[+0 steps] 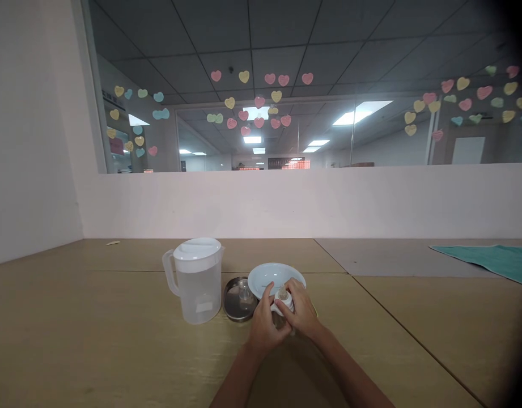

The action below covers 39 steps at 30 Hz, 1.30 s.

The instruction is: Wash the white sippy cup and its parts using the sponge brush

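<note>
Both hands meet around a small white bottle-like piece (281, 309) topped by a translucent nozzle. My left hand (264, 324) grips it from the left, with thumb and fingers curled round its lower part. From the right, my right hand (304, 310) closes its fingers on the white collar by the nozzle. The fingers hide much of the piece's lower body. Just behind the hands is a white bowl (261, 272); a thin dark line shows inside it. Left of the bowl sits a round metal dish (234, 310) holding a small clear cap (243, 290).
A lidded translucent pitcher (199, 289) stands left of the metal dish. A yellow edge (315, 310) peeks out beside my right hand. At far right lies a green cloth (494, 258). A low wall (286, 204) with a window above bounds the table's back.
</note>
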Available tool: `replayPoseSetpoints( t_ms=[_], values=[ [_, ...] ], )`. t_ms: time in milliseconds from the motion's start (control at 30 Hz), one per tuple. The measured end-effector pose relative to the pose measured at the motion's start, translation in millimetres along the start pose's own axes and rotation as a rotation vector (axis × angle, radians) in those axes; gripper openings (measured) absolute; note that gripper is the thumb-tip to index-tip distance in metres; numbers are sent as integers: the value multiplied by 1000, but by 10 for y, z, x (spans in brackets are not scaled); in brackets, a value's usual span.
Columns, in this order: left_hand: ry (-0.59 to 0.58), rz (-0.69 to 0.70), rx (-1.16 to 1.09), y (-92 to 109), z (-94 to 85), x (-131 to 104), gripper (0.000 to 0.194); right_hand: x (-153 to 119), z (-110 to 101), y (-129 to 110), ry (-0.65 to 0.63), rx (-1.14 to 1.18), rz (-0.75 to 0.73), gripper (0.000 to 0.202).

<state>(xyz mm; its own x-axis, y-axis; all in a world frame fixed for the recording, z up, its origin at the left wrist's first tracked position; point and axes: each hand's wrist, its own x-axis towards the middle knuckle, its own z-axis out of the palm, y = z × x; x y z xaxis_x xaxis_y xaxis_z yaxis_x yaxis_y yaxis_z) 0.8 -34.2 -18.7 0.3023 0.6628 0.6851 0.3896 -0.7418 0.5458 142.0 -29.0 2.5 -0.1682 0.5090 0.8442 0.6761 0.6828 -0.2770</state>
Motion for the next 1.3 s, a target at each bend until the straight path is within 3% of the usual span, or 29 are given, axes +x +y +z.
replayPoseSetpoints(
  t_ms=[133,333,500,667,733,867,1000,1133,1300],
  values=[
    [-11,8,5,-15,-1,-2,89,-9,0,-14,51,-99,-41,19],
    [-9,73,133,-51,3,-6,77,-37,-50,-32,40,-134,-86,14],
    [-69,193,191,-22,-172,15,66,-64,-34,-19,42,-134,-66,14],
    [259,4,332,-207,-346,76,43,-66,-13,2,71,-146,-44,15],
    [293,-74,442,-324,-359,95,35,-61,-17,-2,62,-150,-44,15],
    [196,-227,637,-477,-320,89,32,-56,-19,-6,28,-162,-35,15],
    [49,-352,735,-486,-289,64,29,-58,-8,2,25,-178,-42,16],
    [86,-332,748,-491,-291,59,40,-55,-1,0,26,-179,-61,16],
    [26,-318,760,-587,-264,42,39,-51,8,-8,41,-186,-63,15]
  ],
)
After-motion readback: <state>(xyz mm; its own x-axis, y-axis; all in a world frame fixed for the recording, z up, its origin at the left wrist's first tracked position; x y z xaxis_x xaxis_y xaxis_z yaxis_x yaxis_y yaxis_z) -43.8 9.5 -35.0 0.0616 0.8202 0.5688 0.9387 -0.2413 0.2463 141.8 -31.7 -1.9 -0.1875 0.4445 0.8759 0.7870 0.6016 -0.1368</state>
